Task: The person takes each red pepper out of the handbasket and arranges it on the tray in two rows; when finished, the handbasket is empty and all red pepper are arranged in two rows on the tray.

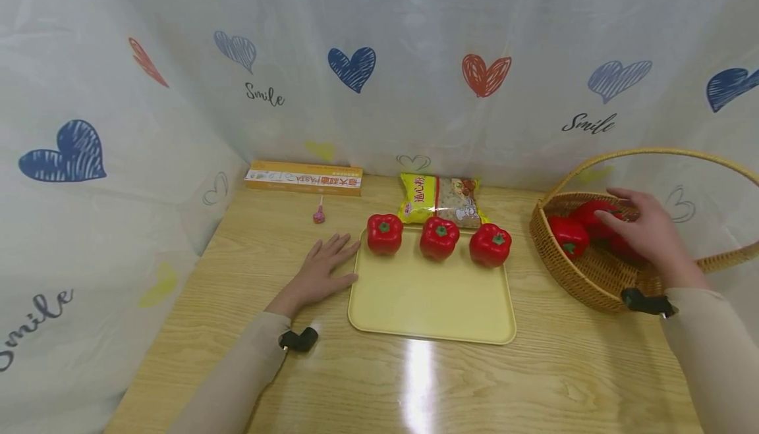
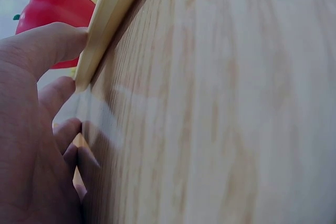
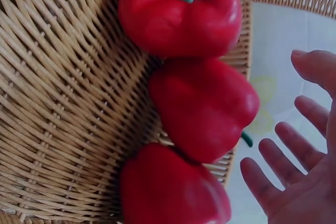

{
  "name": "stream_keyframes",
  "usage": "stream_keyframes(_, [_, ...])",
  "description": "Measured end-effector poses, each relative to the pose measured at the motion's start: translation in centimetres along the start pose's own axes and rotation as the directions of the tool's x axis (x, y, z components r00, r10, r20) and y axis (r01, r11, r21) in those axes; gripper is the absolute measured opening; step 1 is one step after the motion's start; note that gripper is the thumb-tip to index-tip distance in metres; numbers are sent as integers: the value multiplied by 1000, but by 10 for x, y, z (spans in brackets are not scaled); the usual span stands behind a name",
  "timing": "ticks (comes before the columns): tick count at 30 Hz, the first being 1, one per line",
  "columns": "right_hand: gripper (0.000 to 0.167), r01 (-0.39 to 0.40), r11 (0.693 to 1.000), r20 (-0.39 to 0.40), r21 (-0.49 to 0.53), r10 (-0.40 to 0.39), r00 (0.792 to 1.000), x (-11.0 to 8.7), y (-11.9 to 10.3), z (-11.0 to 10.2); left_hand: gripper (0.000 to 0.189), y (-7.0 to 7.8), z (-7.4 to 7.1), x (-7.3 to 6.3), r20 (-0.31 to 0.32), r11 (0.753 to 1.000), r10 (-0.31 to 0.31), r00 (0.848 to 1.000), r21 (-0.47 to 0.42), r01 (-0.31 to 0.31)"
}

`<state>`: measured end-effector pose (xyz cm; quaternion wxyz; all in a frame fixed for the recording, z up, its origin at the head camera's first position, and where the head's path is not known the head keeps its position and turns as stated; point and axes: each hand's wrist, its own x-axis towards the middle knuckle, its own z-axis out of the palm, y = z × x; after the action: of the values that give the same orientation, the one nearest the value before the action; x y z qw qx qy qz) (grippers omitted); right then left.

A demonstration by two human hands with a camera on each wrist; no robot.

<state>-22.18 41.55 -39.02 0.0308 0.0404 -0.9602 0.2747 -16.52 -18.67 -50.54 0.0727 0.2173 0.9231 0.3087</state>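
Observation:
Three red bell peppers with green stems stand along the far edge of the yellow tray (image 1: 433, 302): a left pepper (image 1: 384, 235), a middle pepper (image 1: 439, 239) and a right pepper (image 1: 490, 245). My left hand (image 1: 323, 269) lies with fingers spread at the tray's left side, thumb and fingertips right at its rim in the left wrist view. Over the wicker basket (image 1: 584, 282) reaches my right hand (image 1: 649, 233), its fingers extended and apart from the peppers in the right wrist view. Inside are three more red peppers, among them a front pepper (image 3: 181, 19) and a middle one (image 3: 205, 108).
Behind the tray lies a yellow bag of pasta (image 1: 441, 200). A long pasta box (image 1: 304, 178) is at the back left, with a small lollipop (image 1: 319, 213) in front of it. The basket's tall handle (image 1: 646, 151) arches over it. A patterned curtain (image 1: 415, 124) hangs behind the table.

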Motion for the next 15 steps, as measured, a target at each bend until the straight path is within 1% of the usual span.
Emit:
stream_keyframes(8, [71, -41, 999, 54, 18, 40, 998, 5, 17, 3, 69, 1, -1, -1, 0, 1000, -2, 1000, 2, 2])
stream_keyframes(11, [73, -59, 998, 76, 21, 57, 996, 7, 19, 3, 70, 1, -1, -1, -4, 1000, 0, 1000, 6, 0])
stream_keyframes(15, [77, -82, 997, 125, 4, 81, 989, 8, 20, 3, 70, 2, -1, -1, -7, 1000, 5, 1000, -1, -5])
